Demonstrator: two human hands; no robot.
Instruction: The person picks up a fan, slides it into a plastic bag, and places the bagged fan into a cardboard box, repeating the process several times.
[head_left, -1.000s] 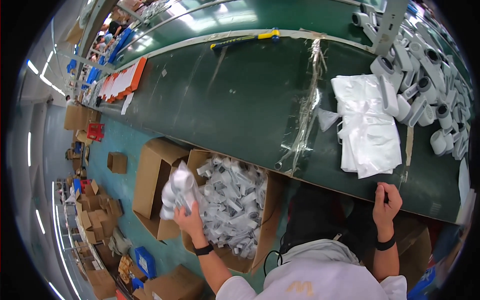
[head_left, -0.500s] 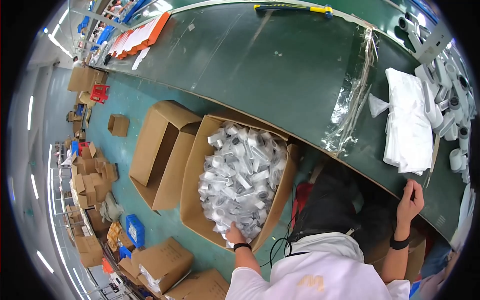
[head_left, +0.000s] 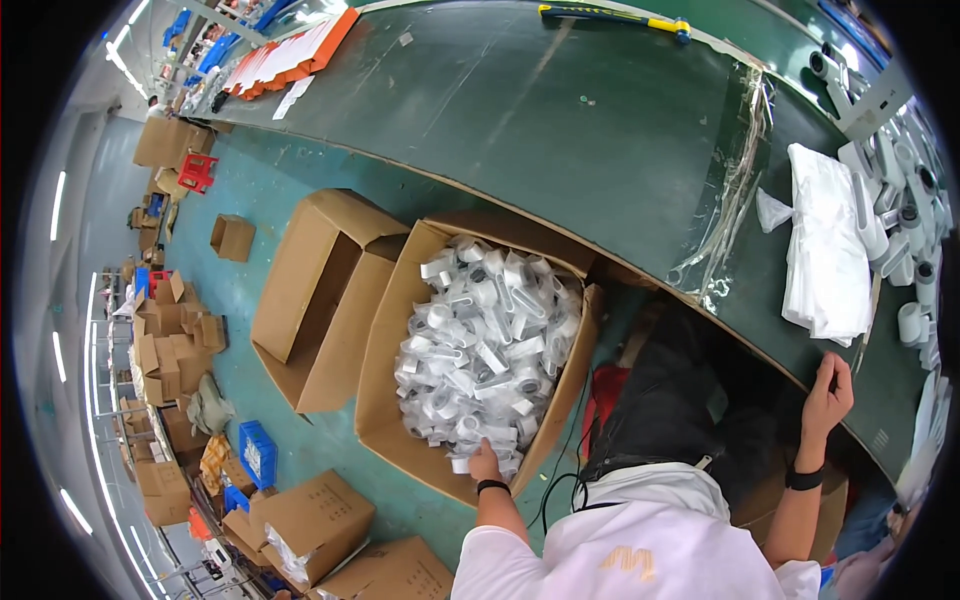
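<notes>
My left hand (head_left: pixel 484 463) reaches into the near end of an open cardboard box (head_left: pixel 388 425), among white plastic parts in clear bags (head_left: pixel 485 340). One finger points away from me; the others are partly hidden, so its grip is unclear. A pale bagged piece lies against its left side. At the table's near edge, my right hand (head_left: pixel 828 395) is raised with its fingers curled together; whatever they hold, if anything, cannot be made out. Just beyond it lies a stack of white plastic bags (head_left: pixel 822 250). Both wrists wear black bands.
The green tabletop (head_left: pixel 520 130) carries a yellow-and-blue hammer (head_left: pixel 615 17), an orange tray with white sheets (head_left: pixel 290 60) and loose grey-white plastic parts (head_left: pixel 905 210). Another open box (head_left: pixel 300 300) stands left of the filled one. Cables (head_left: pixel 550 495) hang beside me. More cartons (head_left: pixel 315 520) sit behind.
The whole view has shifted slightly. My left hand has moved a little to the right within the box, still among the bagged parts. My right hand stays near the table edge, its fingers pointing up more.
</notes>
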